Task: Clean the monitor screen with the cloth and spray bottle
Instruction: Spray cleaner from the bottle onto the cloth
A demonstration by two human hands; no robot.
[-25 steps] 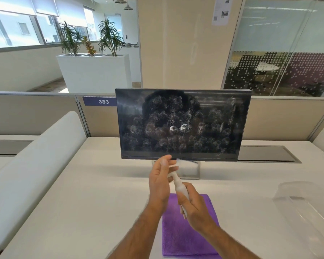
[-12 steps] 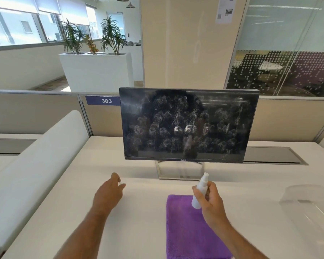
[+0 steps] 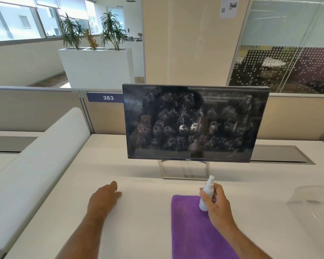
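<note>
Right hand [image 3: 218, 204] grips spray bottle [image 3: 206, 195] over cloth [image 3: 191, 230] — left hand [image 3: 103, 200] loose, empty.

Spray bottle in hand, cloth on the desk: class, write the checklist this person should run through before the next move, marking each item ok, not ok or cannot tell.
1. Spray bottle gripped in right hand: ok.
2. Nozzle facing the monitor: cannot tell; the tip is too small to read.
3. Screen already wetted: ok; droplets and runs cover most of it.
4. Cloth within reach: ok; it lies flat on the desk, under the right hand.
5. Left hand free to take the cloth: ok; it is empty, resting on the desk left of the cloth.
6. Screen wiped: not ok; spray is still on it.
</note>
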